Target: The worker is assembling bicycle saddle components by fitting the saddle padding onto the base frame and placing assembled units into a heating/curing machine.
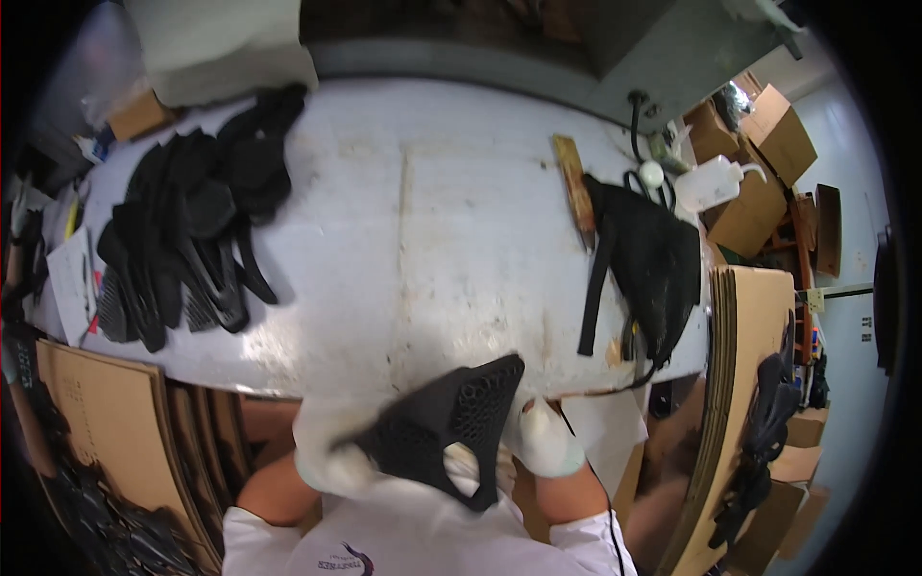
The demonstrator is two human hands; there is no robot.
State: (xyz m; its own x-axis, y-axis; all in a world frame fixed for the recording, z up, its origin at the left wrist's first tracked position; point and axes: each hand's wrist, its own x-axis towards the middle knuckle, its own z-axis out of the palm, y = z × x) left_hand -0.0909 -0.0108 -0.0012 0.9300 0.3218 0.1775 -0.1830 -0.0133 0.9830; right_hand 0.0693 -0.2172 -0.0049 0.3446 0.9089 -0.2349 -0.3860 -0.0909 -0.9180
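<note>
I hold a black moulded piece (pixel 423 432) with a honeycomb lattice and a cut-out, tilted in front of my chest at the table's near edge. At its left tip is my white-gloved left hand (pixel 336 461), closed on it and blurred by motion. My right hand (pixel 547 444), also gloved in white, grips along the right edge; its fingers are partly hidden behind the piece. White glove material shows through the cut-out. A pile of similar black pieces (pixel 192 211) lies on the table's left side.
The white table (pixel 461 240) carries a black fabric item with straps (pixel 648 259), a worn wooden stick (pixel 574 187) and a white squeeze bottle (pixel 711 184) on the right. Flattened cardboard stands at both sides, left (pixel 106 422) and right (pixel 744 365). A thin cable hangs beside my right arm.
</note>
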